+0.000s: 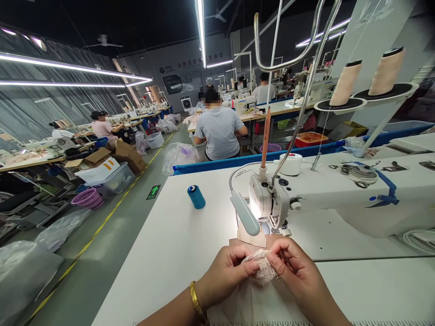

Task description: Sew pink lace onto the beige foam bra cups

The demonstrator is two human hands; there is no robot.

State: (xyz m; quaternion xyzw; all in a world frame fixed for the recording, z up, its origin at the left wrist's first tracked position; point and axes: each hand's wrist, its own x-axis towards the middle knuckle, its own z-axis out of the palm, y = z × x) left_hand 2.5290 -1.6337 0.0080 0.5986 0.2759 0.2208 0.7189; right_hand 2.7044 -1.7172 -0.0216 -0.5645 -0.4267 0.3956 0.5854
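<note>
A piece of pale pink lace fabric [264, 268] is pinched between my two hands, just in front of the sewing machine. My left hand [234, 270] grips its left side with thumb and fingers. On the other side, my right hand [295, 267] has its thumb and fingertips closed on the lace edge. Beige fabric [251, 236] lies flat beneath the sewing machine head [268, 199], whose lamp lights the needle area. More pale cloth spreads under my hands toward the table's front edge; my hands partly hide it.
A blue thread spool [196, 197] stands on the white table [159, 240] at left. Two peach thread cones [345, 83] sit on a stand at right. A pencil [267, 138] stands upright on the machine. Ahead, a person in a grey shirt [219, 131] sits facing away.
</note>
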